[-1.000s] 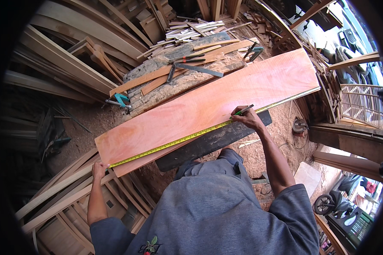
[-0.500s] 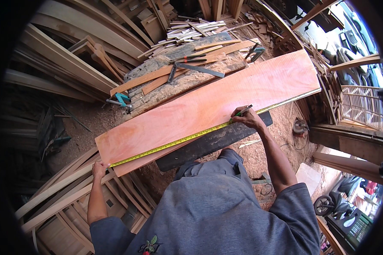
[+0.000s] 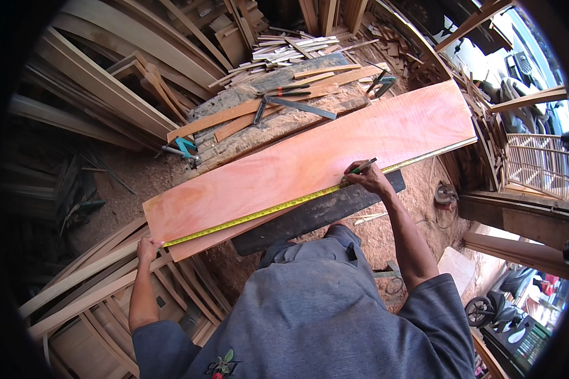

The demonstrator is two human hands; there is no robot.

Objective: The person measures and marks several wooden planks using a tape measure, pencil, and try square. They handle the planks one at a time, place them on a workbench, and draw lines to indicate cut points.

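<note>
At the far left, curved pale wooden strips (image 3: 76,290) lie stacked on the ground; just above them the left hand (image 3: 148,248) is closed on the near end of the yellow tape measure (image 3: 265,212), pinching it against the lower left corner of the board; the reddish plywood board (image 3: 297,167) lies flat, its long axis running from lower left to upper right, its far end pointing toward the upper right; the tape runs along the board's near edge in the same direction, from the left hand past the right one toward the far corner; under the board's near edge a dark plank (image 3: 316,215) lies roughly parallel; behind the board, a rough slab (image 3: 265,110) carries thin slats, a metal square (image 3: 291,103) and offcuts; a teal clamp (image 3: 184,148) sits at its left end; further right, the right hand (image 3: 367,180) grips a green pencil (image 3: 363,167), its tip on the board just above the tape; at the right, a circular saw (image 3: 446,192) rests on the sawdust; no packages, labels or signs can be made out.
</note>
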